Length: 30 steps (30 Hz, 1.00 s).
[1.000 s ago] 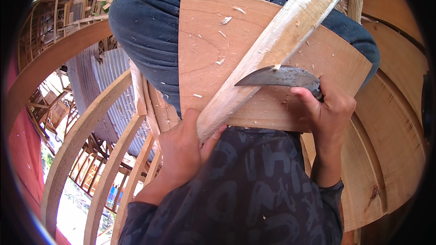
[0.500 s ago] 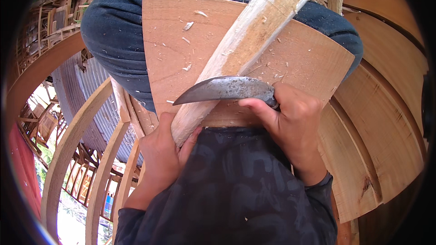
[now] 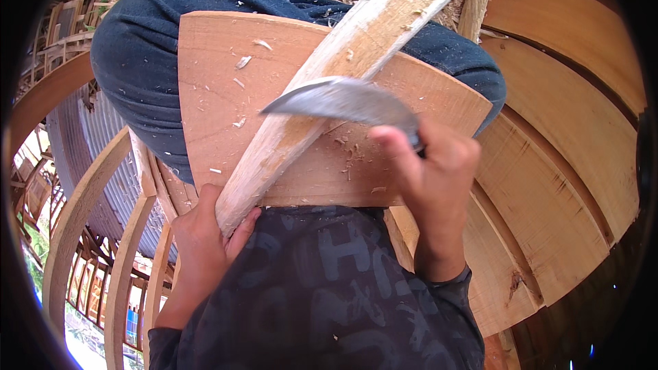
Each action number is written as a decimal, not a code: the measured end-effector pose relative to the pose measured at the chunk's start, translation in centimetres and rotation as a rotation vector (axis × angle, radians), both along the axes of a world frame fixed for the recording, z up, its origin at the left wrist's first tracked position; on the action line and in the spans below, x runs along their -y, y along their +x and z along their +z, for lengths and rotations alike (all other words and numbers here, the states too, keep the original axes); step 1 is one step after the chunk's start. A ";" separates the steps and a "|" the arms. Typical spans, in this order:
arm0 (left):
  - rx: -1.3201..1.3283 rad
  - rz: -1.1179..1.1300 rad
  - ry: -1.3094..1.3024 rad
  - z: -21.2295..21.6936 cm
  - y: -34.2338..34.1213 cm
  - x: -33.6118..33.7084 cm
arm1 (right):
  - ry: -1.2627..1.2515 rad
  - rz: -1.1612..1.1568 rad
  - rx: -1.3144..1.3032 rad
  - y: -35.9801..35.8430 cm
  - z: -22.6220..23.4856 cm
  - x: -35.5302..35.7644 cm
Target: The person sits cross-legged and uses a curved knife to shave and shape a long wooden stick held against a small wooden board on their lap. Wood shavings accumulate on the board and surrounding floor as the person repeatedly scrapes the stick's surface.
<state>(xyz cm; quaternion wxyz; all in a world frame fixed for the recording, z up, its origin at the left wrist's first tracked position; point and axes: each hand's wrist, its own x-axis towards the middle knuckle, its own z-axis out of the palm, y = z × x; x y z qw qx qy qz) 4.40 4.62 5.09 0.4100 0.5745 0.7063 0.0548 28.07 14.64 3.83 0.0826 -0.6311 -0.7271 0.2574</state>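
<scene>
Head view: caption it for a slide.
Right hand draws a curved blade across a pale wooden stick steadied by the left hand.

A board [image 3: 226, 116] lies across the lap; a stick [image 3: 343, 75] slants over it from lower left to upper right. The left hand [image 3: 205, 247] sits at the stick's lower end, below the board. The right hand [image 3: 432, 178] is right of the stick, its blade [image 3: 343, 99] lying across the stick.

Your left hand [image 3: 205, 247] grips the near end of a pale wooden stick [image 3: 343, 82] lying across a flat board [image 3: 226, 116] on your lap, while your right hand [image 3: 432, 178] holds a curved knife [image 3: 343, 101] with its blade across the stick.
</scene>
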 end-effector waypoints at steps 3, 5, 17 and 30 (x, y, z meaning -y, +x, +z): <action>0.068 -0.004 -0.023 -0.1 -0.6 -0.5 | 0.019 0.086 0.028 -1.7 0.1 0.5; 0.091 0.026 -0.034 -0.1 -0.6 -0.4 | 0.048 0.114 0.129 -1.2 0.1 -0.3; 0.129 0.055 -0.058 -0.2 -0.6 -0.5 | 0.090 -0.047 0.116 -0.2 0.2 -1.9; 0.126 0.058 -0.028 -0.6 -0.8 -0.5 | 0.059 -0.163 0.196 0.7 -0.1 -6.0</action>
